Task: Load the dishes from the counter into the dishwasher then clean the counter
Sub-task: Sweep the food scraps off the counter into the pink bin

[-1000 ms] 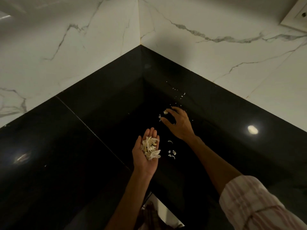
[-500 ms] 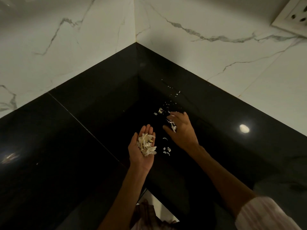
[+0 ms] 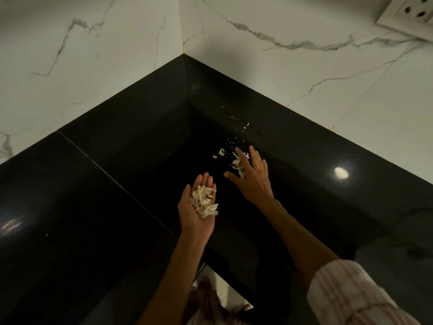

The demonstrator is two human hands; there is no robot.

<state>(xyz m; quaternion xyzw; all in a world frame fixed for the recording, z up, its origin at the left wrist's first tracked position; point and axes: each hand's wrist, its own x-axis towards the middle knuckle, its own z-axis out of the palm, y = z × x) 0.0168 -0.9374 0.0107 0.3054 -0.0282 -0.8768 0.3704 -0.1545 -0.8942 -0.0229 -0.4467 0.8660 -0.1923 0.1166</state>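
Cupped left hand [image 3: 196, 213] carries pale slivered scraps [image 3: 204, 202] over glossy black counter [image 3: 93, 195].

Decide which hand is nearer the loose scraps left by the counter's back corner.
Right. The right hand lies beside the loose scraps; the left hand is cupped nearer the person, holding a pile of peelings.

Glossy black counter [image 3: 93, 207], grey-veined white marble wall [image 3: 281, 66], pale scraps [image 3: 203, 202], pink-striped sleeve [image 3: 351, 294]

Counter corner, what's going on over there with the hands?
A person is clearing food scraps off the black counter by hand. The left hand is held palm up, cupping a pile of pale peelings. The right hand lies with fingers spread over loose scraps near the corner, apparently gathering them. A trail of small bits remains toward the wall.
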